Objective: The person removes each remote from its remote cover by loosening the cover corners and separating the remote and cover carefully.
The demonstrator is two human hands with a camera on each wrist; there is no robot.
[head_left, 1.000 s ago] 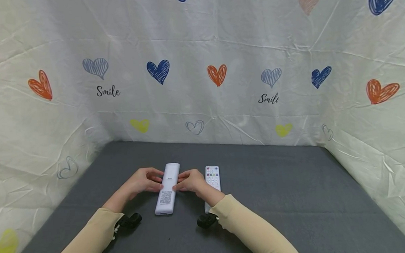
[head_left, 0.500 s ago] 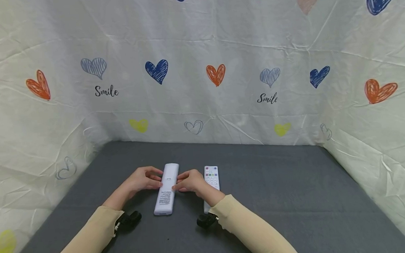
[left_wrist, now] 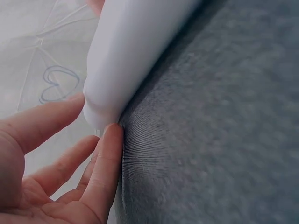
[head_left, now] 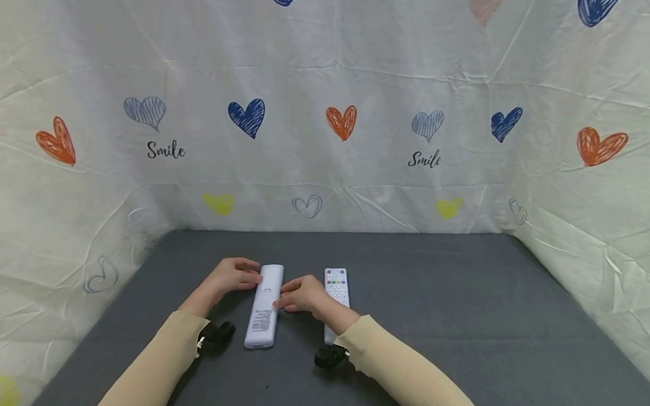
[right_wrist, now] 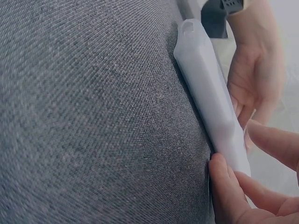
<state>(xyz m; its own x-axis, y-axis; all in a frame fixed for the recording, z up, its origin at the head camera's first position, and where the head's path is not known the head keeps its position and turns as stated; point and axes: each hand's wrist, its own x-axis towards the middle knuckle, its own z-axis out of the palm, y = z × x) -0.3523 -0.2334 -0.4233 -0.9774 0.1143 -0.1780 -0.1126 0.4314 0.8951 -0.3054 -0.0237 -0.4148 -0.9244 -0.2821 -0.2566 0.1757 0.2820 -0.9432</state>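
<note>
A white remote control lies face down on the grey cloth, its printed label upward. My left hand is at its upper left edge, thumb tip touching the casing and fingers fairly straight. In the left wrist view the left fingertips rest low beside the remote's rounded end. My right hand holds the opposite edge near the middle, thumb on the back and fingers along the side, as the right wrist view also shows. The remote's button side is hidden.
A second white remote lies buttons up to the right, partly behind my right forearm. Black wrist cameras sit under both cuffs. A white curtain with printed hearts surrounds the back and sides of the grey-covered table.
My left hand has slid up along the remote towards its far end. The right hand keeps its place on the remote. The whole view has shifted slightly.
</note>
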